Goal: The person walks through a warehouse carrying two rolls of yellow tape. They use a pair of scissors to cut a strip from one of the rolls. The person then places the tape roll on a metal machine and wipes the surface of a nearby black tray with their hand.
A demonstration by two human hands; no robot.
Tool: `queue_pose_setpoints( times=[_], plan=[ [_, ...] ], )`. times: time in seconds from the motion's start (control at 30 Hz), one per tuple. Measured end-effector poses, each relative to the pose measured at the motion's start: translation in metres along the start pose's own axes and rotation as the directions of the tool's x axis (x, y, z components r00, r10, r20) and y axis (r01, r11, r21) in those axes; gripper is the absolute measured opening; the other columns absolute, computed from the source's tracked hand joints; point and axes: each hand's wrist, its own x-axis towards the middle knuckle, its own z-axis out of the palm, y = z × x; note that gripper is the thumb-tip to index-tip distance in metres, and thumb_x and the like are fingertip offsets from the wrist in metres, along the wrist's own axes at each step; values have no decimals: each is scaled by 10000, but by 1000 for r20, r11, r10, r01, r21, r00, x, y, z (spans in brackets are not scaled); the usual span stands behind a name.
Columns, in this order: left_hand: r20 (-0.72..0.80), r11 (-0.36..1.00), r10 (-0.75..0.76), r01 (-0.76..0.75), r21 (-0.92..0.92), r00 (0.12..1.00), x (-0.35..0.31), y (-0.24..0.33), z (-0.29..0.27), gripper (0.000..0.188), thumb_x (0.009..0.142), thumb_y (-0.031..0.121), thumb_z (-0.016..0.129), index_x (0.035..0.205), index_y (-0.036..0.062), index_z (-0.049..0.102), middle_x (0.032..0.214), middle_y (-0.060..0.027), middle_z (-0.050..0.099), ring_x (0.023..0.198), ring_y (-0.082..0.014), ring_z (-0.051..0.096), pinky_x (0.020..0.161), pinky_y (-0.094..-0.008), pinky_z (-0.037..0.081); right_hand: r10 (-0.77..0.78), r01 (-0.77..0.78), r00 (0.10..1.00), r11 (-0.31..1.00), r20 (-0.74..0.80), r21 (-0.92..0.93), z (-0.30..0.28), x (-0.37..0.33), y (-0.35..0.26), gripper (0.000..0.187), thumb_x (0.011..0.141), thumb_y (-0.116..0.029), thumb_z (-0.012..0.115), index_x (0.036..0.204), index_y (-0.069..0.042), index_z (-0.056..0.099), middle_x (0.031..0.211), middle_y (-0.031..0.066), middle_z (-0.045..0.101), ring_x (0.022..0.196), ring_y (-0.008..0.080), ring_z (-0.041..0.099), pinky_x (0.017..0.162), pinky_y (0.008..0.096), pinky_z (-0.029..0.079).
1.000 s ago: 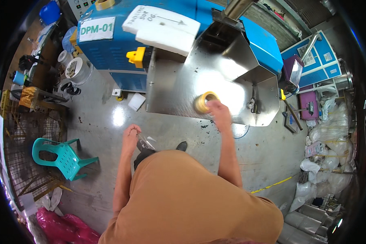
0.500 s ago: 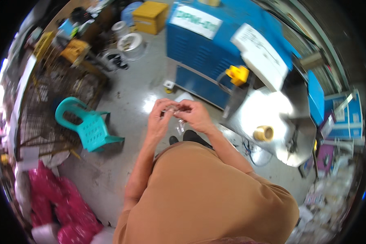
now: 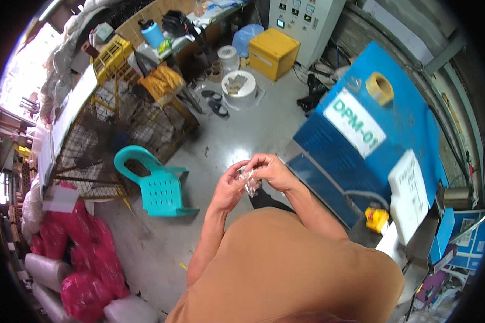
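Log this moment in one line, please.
left hand: pinching crumpled clear film | right hand: pinching same film | person's left: turquoise plastic armchair | person's right: blue machine cabinet, tape roll on top

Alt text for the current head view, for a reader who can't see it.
A person's left hand and right hand hold crumpled clear plastic between them above a grey floor. A teal plastic armchair stands to the left; to the right, a blue machine cabinet has a yellowish tape roll on top.
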Motion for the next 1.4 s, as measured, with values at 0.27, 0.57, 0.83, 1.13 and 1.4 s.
queue_pose_setpoints(
  times=[0.27, 0.57, 0.83, 1.13, 1.4],
  plan=[
    [19, 996, 71, -72, 54, 997, 124, 87, -40, 661, 927, 31, 785, 1514, 24, 482, 1158, -122, 726, 1048, -228, 726, 942, -391, 589, -4, 175, 954, 820, 300, -545, -49, 159, -101, 224, 855, -179, 842, 958, -29, 711, 938, 52, 699, 825, 140, 654, 724, 317, 523],
    [-348, 951, 243, -293, -99, 905, 272, 167, -141, 260, 966, -85, 613, 1221, -39, 629, 1085, -120, 697, 976, -202, 710, 868, -325, 616, 100, 124, 928, 824, 359, -552, -109, 313, -174, 488, 843, -257, 894, 1241, -25, 731, 1076, 43, 735, 929, 151, 655, 822, 313, 524],
    [-239, 952, 302, -305, 22, 923, 402, 301, -182, 297, 959, -55, 605, 1254, -21, 619, 1062, -101, 722, 946, -183, 717, 874, -322, 611, -171, 66, 985, 446, -12, -893, -203, 442, -275, 491, 892, -383, 832, 1220, -29, 741, 1376, 207, 667, 1284, 332, 630, 1110, 401, 475],
    [-331, 980, 189, -158, 121, 924, 536, 323, -163, 240, 1000, -15, 631, 1240, -19, 636, 1015, -55, 711, 886, -128, 698, 810, -271, 587, -259, -367, 867, 246, -426, -897, -410, 550, -343, 942, 820, -459, 852, 1488, 113, 514, 1701, 259, 302, 1529, 383, 400, 1249, 398, 354],
    [-621, 984, 179, -142, 109, 763, 653, 284, -165, 235, 973, 11, 620, 1206, -9, 639, 1077, -97, 712, 931, -206, 710, 835, -333, 606, -341, -605, 707, 161, -620, -779, -655, 658, -418, 1170, 860, -434, 834, 1635, 117, 152, 1755, 258, 90, 1529, 398, 387, 1234, 418, 391]
  ],
)
